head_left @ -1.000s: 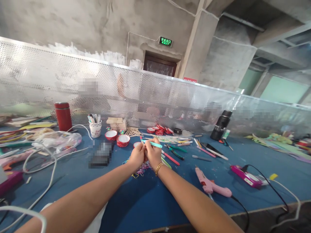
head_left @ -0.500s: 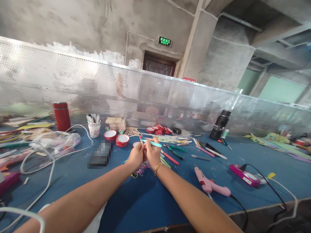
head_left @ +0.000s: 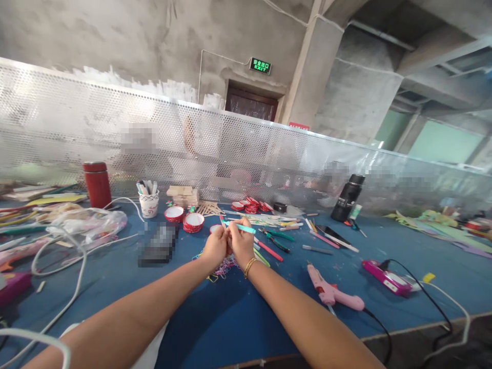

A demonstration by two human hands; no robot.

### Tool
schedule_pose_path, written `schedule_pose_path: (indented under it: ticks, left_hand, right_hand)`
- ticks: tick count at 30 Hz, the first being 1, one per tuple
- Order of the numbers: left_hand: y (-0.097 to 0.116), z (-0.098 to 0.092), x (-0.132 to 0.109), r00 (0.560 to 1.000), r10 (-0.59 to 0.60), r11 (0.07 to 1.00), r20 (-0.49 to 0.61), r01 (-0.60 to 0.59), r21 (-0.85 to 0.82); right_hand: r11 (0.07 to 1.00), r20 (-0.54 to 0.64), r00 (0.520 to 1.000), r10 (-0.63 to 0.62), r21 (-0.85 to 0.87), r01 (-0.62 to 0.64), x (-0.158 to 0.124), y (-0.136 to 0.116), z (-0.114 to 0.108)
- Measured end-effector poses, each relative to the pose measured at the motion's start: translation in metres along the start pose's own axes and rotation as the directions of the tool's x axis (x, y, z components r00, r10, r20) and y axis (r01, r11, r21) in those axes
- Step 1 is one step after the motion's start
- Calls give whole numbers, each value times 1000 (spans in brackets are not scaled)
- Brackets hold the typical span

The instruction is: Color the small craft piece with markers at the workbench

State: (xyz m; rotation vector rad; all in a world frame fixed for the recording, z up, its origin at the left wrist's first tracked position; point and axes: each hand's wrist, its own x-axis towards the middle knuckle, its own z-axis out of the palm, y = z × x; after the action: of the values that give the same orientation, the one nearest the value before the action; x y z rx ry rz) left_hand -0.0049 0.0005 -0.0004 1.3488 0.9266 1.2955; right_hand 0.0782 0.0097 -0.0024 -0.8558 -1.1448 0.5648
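Both my hands meet over the blue table (head_left: 215,318). My right hand (head_left: 242,245), with a gold bracelet at the wrist, is closed around a teal stick (head_left: 243,227) that points right. My left hand (head_left: 216,246) is closed in a pinch against the same spot; a red stick tip shows above it, and what it pinches is too small to name. A tangle of coloured rubber bands (head_left: 223,266) lies right under the hands.
A pink glue gun (head_left: 332,293) lies to the right, with a magenta device (head_left: 388,278) and cables beyond. Green pliers (head_left: 279,238), coloured sticks, red-rimmed cups (head_left: 194,222), a pen cup (head_left: 149,201), a red flask (head_left: 97,183), a black bottle (head_left: 348,197). A perforated metal screen backs the table.
The hands stay together in the same place; the view has only drifted slightly.
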Motion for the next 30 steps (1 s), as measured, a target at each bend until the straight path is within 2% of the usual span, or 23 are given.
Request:
schedule_pose_path:
  ticks: [10, 20, 30]
  left_hand:
    - [0, 1, 2, 1000, -1, 1000, -13, 2, 24]
    - [-1, 0, 2, 1000, 17, 1000, -5, -17, 10]
    - [-2, -1, 3, 1000, 22, 999, 7, -22, 30]
  right_hand:
    - [1000, 12, 1000, -29, 1, 29, 1, 3, 0]
    - [990, -15, 996, 88, 116, -86, 0, -5, 2]
    - [1000, 11, 1000, -17, 18, 17, 0, 0, 0]
